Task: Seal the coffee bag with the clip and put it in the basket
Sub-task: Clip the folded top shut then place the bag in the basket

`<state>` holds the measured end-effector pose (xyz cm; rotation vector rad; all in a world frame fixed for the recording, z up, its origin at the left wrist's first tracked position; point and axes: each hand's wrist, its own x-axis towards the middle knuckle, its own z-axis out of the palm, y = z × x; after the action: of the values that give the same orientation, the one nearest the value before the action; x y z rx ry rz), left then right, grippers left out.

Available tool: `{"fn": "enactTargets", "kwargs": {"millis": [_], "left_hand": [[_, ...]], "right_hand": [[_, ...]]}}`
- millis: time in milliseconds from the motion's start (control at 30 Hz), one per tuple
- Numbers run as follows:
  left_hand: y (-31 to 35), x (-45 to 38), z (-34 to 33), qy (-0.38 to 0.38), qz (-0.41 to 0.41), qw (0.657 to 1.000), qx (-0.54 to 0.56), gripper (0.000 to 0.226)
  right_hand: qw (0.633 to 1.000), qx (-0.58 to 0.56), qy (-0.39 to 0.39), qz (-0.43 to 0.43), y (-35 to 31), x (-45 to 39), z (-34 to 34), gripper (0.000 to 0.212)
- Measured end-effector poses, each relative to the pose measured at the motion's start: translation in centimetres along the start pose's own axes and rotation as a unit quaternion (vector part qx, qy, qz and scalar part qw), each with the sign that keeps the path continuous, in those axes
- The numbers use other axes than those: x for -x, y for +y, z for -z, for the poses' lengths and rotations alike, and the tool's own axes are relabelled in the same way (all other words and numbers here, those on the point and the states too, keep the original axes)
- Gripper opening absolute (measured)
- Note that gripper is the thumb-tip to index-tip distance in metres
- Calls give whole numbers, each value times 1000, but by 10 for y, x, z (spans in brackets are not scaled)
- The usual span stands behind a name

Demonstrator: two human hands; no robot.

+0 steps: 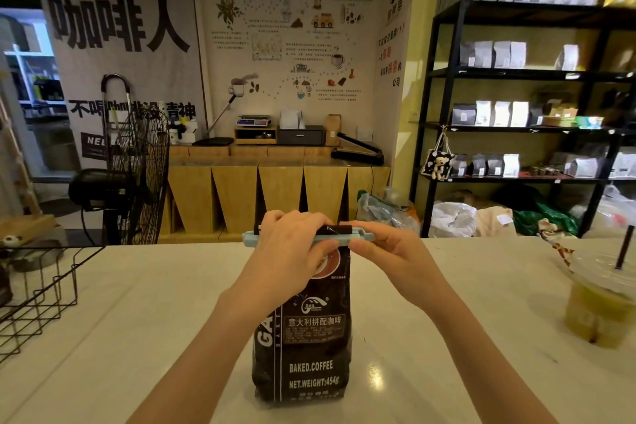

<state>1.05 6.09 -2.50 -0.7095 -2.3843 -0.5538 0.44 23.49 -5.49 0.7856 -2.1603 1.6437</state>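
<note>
Head view shows you a pale surface (144, 320) with a black wire basket (38, 296) at its far left edge, well apart from your work, and an iced drink in a clear lidded cup (600, 303) with a dark straw at the far right; nothing lies between you and either one. Behind the surface stand a black floor fan (137, 165), a wooden counter and black shelves of pale pouches. The coffee bag (303, 337) stands upright in the middle of the surface, dark and glossy, printed "BAKED.COFFEE" and "NET.WEIGHT:454g", its top folded over. A light blue clip (358, 237) lies level across that fold. Your left hand (289, 248) covers the clip's left half, fingers curled over bag top and clip together; your right hand (385, 251) pinches the clip's right end between thumb and fingers.
</note>
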Motion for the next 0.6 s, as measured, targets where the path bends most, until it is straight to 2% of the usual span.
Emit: {"fn": "enactTargets", "kwargs": {"millis": [100, 233, 333, 400, 467, 533, 600], "left_hand": [[1, 2, -2, 10, 1, 1000, 7, 27], [1, 2, -2, 11, -1, 1000, 4, 27], [3, 2, 0, 18, -9, 1000, -2, 30], [2, 6, -2, 38, -18, 999, -12, 39], [-3, 12, -6, 78, -26, 996, -41, 58], [-10, 20, -7, 110, 29, 993, -21, 80], [-18, 30, -6, 107, 171, 971, 126, 100]], "right_hand": [[997, 48, 45, 41, 2, 5, -4, 18], [990, 67, 103, 64, 6, 8, -11, 21], [993, 49, 101, 39, 10, 8, -14, 19], [996, 15, 88, 18, 10, 8, -15, 19], [996, -40, 80, -2, 8, 9, -16, 18], [993, -93, 73, -27, 9, 9, -18, 19], [986, -140, 65, -59, 13, 10, -19, 21]]}}
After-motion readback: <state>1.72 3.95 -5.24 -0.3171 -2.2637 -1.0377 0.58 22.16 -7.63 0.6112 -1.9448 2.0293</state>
